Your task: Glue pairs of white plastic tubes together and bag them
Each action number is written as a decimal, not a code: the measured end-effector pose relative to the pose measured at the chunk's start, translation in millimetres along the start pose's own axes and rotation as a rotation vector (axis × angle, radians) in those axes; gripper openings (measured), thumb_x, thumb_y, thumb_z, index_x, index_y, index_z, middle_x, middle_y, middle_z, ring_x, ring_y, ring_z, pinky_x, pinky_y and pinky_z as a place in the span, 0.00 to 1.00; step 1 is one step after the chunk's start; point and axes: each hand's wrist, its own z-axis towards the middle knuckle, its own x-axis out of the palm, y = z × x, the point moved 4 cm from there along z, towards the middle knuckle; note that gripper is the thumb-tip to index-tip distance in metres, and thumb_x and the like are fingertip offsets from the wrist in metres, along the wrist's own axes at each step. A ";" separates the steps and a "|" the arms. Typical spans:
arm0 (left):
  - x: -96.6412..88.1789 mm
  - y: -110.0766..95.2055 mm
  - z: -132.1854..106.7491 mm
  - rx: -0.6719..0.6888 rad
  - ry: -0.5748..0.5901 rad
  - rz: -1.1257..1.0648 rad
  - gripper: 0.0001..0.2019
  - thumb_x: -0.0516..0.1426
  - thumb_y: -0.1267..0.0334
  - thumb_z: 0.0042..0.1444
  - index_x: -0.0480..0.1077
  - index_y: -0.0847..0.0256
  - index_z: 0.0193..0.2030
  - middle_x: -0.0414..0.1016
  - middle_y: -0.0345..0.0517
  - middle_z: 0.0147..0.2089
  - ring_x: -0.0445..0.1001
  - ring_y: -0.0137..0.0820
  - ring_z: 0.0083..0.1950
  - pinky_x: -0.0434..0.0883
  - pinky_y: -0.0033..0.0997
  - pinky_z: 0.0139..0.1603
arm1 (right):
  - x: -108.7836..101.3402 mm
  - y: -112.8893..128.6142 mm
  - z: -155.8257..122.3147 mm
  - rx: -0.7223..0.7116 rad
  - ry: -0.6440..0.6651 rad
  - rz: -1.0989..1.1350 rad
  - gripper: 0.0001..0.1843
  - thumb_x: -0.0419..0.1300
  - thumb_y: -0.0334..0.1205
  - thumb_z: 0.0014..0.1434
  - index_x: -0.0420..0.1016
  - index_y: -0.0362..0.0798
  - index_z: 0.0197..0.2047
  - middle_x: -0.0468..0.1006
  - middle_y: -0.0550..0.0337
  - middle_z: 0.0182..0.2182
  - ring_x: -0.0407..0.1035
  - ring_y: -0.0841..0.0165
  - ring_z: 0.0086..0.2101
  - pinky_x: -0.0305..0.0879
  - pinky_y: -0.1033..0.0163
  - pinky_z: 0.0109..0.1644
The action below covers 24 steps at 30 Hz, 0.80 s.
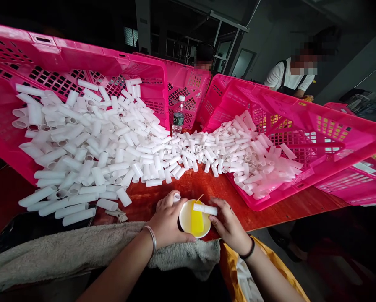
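My left hand (167, 220) is closed around the side of a small white cup (194, 219) that holds a yellow sponge, and a short white tube (176, 197) sticks up between its fingers. My right hand (227, 222) pinches another white plastic tube (205, 208), held level over the cup's rim. The cup sits at the near edge of a reddish-brown table (207, 188). A thin stick rests in the cup.
Tipped pink crates (65, 67) (301, 126) spill several white tubes (112, 147) across the table. A water bottle (178, 117) stands between them. A beige towel (65, 251) lies on my lap. Two people sit across the table; further pink crates are at right.
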 end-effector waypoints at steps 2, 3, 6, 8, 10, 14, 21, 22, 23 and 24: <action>-0.2 -0.5 -0.1 0.000 0.003 -0.001 0.50 0.67 0.39 0.27 0.60 0.54 0.61 0.48 0.58 0.64 0.48 0.58 0.65 0.53 0.56 0.62 | -0.1 -0.9 -2.4 0.044 0.008 -0.008 0.20 0.54 0.34 0.64 0.61 0.50 0.59 0.74 0.50 0.47 0.71 0.62 0.46 0.72 0.54 0.49; -0.1 -0.5 -0.1 -0.003 0.001 0.000 0.50 0.67 0.39 0.28 0.60 0.54 0.61 0.48 0.58 0.64 0.48 0.59 0.65 0.53 0.56 0.62 | -1.0 -0.1 -3.5 0.020 0.007 -0.023 0.19 0.54 0.33 0.64 0.63 0.50 0.58 0.74 0.50 0.46 0.71 0.62 0.46 0.72 0.55 0.49; 1.1 0.3 0.4 -0.002 -0.012 0.001 0.49 0.67 0.39 0.28 0.60 0.51 0.60 0.48 0.55 0.63 0.49 0.59 0.65 0.54 0.57 0.62 | -7.0 3.2 -8.0 -0.172 -0.030 -0.119 0.17 0.53 0.28 0.63 0.67 0.49 0.55 0.73 0.50 0.46 0.69 0.62 0.47 0.72 0.56 0.48; 2.0 1.3 0.9 0.002 -0.018 -0.002 0.49 0.67 0.38 0.27 0.60 0.50 0.60 0.48 0.55 0.63 0.49 0.59 0.65 0.53 0.57 0.62 | -10.9 2.5 -12.6 -0.299 -0.064 -0.212 0.18 0.53 0.27 0.62 0.69 0.48 0.54 0.73 0.50 0.44 0.70 0.60 0.45 0.72 0.55 0.45; 1.7 2.6 0.9 0.003 -0.024 -0.002 0.49 0.67 0.38 0.27 0.61 0.51 0.59 0.49 0.55 0.63 0.49 0.59 0.65 0.54 0.58 0.62 | -13.5 0.5 -16.7 -0.383 -0.095 -0.282 0.16 0.54 0.29 0.62 0.71 0.49 0.52 0.75 0.52 0.42 0.71 0.60 0.43 0.73 0.53 0.43; -5.3 3.0 -3.9 0.037 -0.070 -0.004 0.47 0.64 0.37 0.34 0.61 0.56 0.60 0.48 0.60 0.65 0.50 0.62 0.64 0.56 0.63 0.60 | -24.8 1.6 -16.9 -0.281 -0.269 -0.228 0.14 0.54 0.28 0.61 0.71 0.51 0.47 0.75 0.53 0.40 0.72 0.61 0.40 0.73 0.54 0.40; -27.2 -21.1 -29.4 0.267 -0.304 -0.186 0.24 0.44 0.64 0.66 0.43 0.55 0.67 0.66 0.53 0.57 0.68 0.36 0.56 0.68 0.39 0.57 | -44.6 43.2 -5.7 0.120 -0.263 0.242 0.10 0.56 0.37 0.62 0.69 0.52 0.48 0.75 0.54 0.38 0.72 0.64 0.38 0.72 0.60 0.40; -29.5 -27.4 -33.3 0.291 -0.297 -0.184 0.23 0.47 0.63 0.65 0.47 0.56 0.65 0.68 0.52 0.56 0.70 0.36 0.55 0.69 0.37 0.55 | -45.8 51.4 -4.0 0.120 -0.232 0.289 0.10 0.56 0.37 0.63 0.70 0.52 0.49 0.76 0.55 0.38 0.72 0.65 0.37 0.72 0.61 0.40; -32.6 -34.2 -37.1 0.321 -0.293 -0.169 0.21 0.49 0.63 0.64 0.51 0.56 0.63 0.70 0.51 0.54 0.71 0.36 0.53 0.70 0.36 0.53 | -46.8 59.1 -2.2 0.114 -0.200 0.326 0.10 0.56 0.37 0.63 0.70 0.52 0.48 0.76 0.55 0.38 0.72 0.65 0.38 0.72 0.61 0.41; -36.4 -41.1 -41.0 0.360 -0.297 -0.144 0.18 0.50 0.63 0.63 0.56 0.56 0.59 0.71 0.49 0.52 0.71 0.36 0.51 0.71 0.35 0.52 | -47.8 65.8 -0.5 0.106 -0.170 0.355 0.10 0.56 0.37 0.63 0.70 0.52 0.48 0.76 0.55 0.39 0.72 0.65 0.39 0.72 0.61 0.42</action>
